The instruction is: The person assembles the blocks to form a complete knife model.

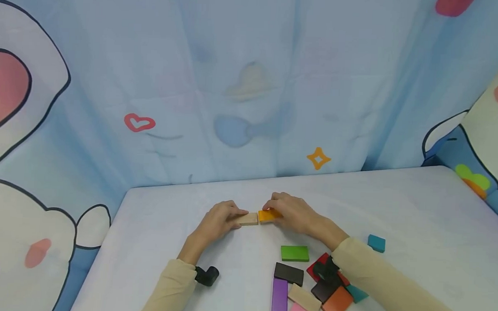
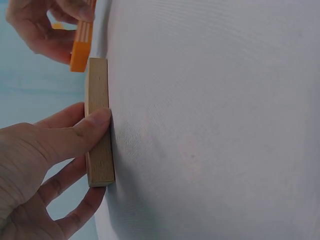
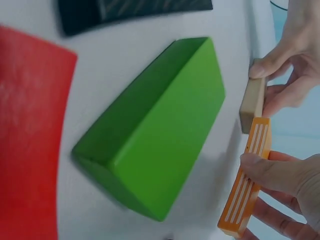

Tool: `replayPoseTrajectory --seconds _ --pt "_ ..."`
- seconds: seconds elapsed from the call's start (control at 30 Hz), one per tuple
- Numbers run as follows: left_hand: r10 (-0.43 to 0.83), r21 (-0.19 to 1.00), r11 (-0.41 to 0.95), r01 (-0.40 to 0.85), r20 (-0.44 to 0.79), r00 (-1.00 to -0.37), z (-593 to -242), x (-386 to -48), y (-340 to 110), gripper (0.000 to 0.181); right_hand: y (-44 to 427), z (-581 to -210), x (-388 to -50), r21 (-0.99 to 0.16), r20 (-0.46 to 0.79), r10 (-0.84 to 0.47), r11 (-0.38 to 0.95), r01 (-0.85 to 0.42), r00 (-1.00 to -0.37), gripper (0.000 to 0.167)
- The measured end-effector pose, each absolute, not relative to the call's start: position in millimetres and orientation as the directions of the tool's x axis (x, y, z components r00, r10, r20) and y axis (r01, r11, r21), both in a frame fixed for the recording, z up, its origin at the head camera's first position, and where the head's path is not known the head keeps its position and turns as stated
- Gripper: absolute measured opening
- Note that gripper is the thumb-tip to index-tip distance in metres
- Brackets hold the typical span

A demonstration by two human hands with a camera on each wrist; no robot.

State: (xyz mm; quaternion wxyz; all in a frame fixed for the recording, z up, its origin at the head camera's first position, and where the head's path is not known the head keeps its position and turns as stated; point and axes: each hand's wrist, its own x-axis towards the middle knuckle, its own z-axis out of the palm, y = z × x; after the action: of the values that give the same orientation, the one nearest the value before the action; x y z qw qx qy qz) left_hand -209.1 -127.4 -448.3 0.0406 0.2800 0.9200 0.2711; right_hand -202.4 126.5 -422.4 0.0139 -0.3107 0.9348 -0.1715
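Currently, the left hand [image 1: 217, 219] pinches a bare-wood block [image 1: 248, 219] towards twelve o'clock on the white table [image 1: 168, 212]; the right hand [image 1: 295, 214] pinches a grooved orange block [image 1: 265, 216] at its three o'clock, with a slim gap between. Pushing the orange block too hard or at a skew could knock the wooden one crooked. Seen from the head, both long axes run roughly nine to three o'clock, the wooden block's uncovered end pointing to three.
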Motion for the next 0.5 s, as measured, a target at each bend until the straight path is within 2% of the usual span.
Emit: replayPoseTrajectory --seconds 0.1,0.5 --pt "0.536 0.525 0.697 0.488 0.071 -0.841 -449.5 -208.9 -127.5 0.035 127.2 -428.0 -204.9 -0.358 0.044 -0.561 0.764 -0.537 -0.827 0.029" --pt "0.52 0.597 0.673 0.437 0.038 -0.853 -448.5 -211.2 -130.3 0.037 126.3 -437.2 -210.5 -0.415 0.023 -0.565 0.745 -0.522 -0.825 0.031"
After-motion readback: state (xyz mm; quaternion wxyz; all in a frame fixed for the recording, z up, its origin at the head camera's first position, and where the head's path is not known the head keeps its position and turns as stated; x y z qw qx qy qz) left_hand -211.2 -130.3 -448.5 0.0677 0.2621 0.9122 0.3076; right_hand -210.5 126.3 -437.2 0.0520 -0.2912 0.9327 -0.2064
